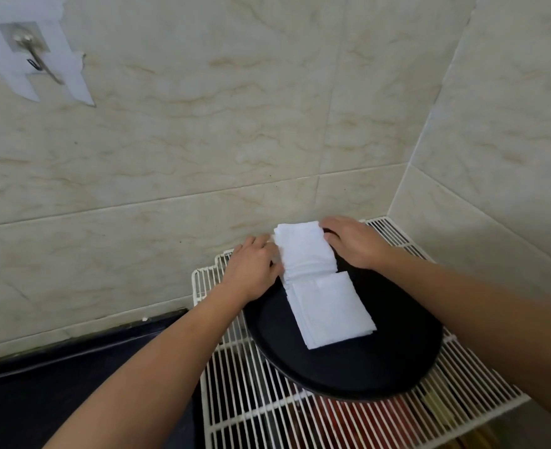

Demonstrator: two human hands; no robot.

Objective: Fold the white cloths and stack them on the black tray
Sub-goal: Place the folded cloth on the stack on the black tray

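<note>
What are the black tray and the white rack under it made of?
The black tray looks like matte plastic or rubbery material: dull, with no shine. The white rack looks like metal wire with a white coating: thin, straight, evenly spaced bars.

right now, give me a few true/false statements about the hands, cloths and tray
1. Both hands flank the far cloth stack. True: left hand and right hand press its sides.
2. The tray is white. False: it is black.
3. The tray sits on a wire rack. True.
4. The near stack lies off the tray. False: it rests on it.
5. A hook hangs on the right wall. False: it is on the wall at upper left.
</note>
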